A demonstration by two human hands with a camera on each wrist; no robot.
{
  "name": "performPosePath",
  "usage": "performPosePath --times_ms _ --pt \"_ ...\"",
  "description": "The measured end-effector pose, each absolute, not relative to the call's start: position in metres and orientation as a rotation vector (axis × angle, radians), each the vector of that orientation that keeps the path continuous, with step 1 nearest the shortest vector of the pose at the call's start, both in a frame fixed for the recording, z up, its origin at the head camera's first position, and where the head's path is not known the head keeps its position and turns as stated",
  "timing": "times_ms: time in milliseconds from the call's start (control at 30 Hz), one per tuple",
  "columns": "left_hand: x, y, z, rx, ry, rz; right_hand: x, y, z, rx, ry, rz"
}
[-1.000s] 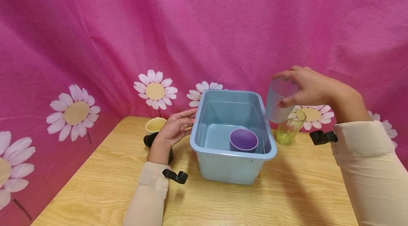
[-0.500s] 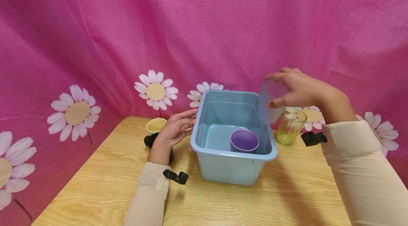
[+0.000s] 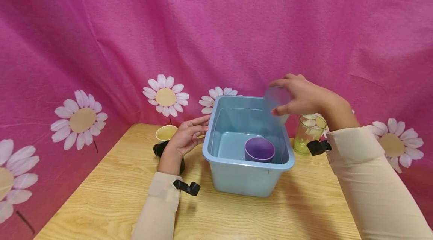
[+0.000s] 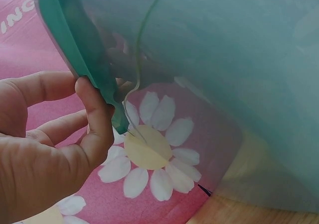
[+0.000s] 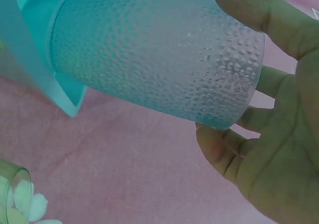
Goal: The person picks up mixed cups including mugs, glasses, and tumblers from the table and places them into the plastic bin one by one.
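A light-blue plastic tub stands on the wooden table. My left hand holds the tub's left rim between thumb and fingertips, as the left wrist view shows. A clear, bumpy-textured tumbler is in my right hand, gripped near one end with thumb and fingers. In the head view this tumbler hangs over the tub's right rim, tilted and a little blurred. Inside the tub, towards the front right, sits a purple cup.
Right of the tub stands a clear yellow-green glass, partly behind my right sleeve. A yellow cup and a black object, partly hidden by my left hand, are to the left. A pink flowered cloth hangs behind the table.
My right hand has moved left with the tumbler, from beside the tub to over its right side. The left hand and the tub have stayed in place.
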State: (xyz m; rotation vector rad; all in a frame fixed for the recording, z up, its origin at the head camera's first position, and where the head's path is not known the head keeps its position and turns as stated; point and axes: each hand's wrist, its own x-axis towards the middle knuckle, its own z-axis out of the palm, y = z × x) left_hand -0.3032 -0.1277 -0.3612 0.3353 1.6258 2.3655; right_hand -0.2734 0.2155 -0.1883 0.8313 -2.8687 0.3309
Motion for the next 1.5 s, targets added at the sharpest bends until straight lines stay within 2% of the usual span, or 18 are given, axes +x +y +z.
performPosePath --times_ms 800,1500 --pt "-0.303 -0.129 -0.360 0.337 1.624 2.365 -0.302 0.193 -0.228 0.822 -2.962 0.349" --pt "-0.303 -0.129 -0.360 0.338 1.617 2.375 -0.320 0.200 -0.259 0.884 -3.036 0.315"
